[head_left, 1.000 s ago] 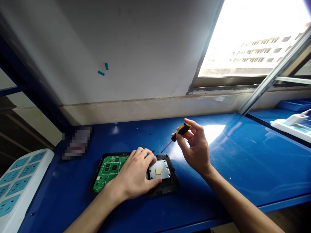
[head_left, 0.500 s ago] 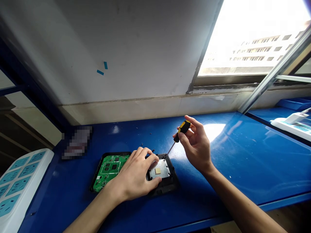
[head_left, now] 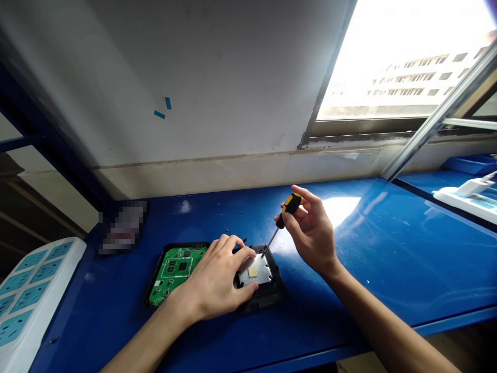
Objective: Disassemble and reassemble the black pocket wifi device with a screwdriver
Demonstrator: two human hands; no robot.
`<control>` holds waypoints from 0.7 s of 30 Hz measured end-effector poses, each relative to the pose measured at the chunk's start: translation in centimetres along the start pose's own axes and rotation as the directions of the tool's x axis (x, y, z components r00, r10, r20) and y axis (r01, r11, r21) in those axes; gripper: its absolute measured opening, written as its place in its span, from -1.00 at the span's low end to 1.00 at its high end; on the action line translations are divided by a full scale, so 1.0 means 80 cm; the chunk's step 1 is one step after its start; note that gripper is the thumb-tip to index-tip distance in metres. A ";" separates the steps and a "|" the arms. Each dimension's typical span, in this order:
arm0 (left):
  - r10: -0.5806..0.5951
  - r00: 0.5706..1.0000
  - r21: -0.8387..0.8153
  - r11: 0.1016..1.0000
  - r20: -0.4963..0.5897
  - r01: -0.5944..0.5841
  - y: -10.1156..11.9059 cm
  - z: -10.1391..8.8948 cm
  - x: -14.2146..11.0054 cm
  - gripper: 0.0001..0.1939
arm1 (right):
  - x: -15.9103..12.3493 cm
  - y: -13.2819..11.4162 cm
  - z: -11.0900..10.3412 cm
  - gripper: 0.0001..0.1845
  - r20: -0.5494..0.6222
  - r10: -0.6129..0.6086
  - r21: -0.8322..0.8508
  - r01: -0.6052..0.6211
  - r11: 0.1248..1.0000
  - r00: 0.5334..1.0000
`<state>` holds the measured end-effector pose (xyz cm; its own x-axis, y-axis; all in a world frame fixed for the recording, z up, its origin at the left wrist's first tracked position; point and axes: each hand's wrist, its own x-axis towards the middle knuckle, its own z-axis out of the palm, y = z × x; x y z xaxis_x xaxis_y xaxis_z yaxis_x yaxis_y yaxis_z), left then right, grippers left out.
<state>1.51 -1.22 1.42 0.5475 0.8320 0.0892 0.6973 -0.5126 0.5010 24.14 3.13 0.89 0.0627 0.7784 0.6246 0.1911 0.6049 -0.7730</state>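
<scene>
My right hand (head_left: 313,235) is closed around a black and yellow screwdriver (head_left: 289,206). Its shaft slants down left, and the tip meets the far right corner of a silver metal plate (head_left: 262,274). That plate lies in a black plastic cover (head_left: 267,296) and bears a small beige pad (head_left: 252,272). With thumb and fingers apart, my left hand (head_left: 217,277) braces the cover, the thumb at the plate's near edge and the index finger at its far edge. A green circuit board (head_left: 171,274) in a black casing lies left of the cover, partly hidden behind my left hand.
Several tiny dark screws lie on the blue table (head_left: 388,259) beyond the cover. A white power strip (head_left: 37,300) stands at left, and another power strip (head_left: 466,202) at right behind a metal frame. A blue tray (head_left: 471,165) sits at far right.
The screwdriver has come down, its tip moving from above the table beyond the cover onto the plate's far right corner. My left hand stays on the cover.
</scene>
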 end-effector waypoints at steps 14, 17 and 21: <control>0.001 1.000 -0.006 1.000 0.004 -0.001 -0.003 0.001 0.000 -0.70 | -0.005 -0.015 -0.004 -0.55 0.088 -0.125 0.053 0.121 0.991 0.988; -0.002 1.000 -0.010 1.000 0.009 0.003 -0.003 0.002 0.000 -0.68 | -0.008 -0.022 -0.001 -0.55 0.090 -0.160 0.051 0.156 0.986 0.983; 0.001 1.000 -0.006 1.000 0.001 -0.001 -0.004 0.004 -0.001 -0.68 | -0.012 -0.026 0.003 -0.53 0.098 -0.190 0.063 0.185 0.981 0.977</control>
<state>1.38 -1.17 1.00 0.5490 0.8311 0.0887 0.6939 -0.5123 0.5059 23.48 1.13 1.85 -0.0708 0.6615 0.7466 0.1372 0.7478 -0.6496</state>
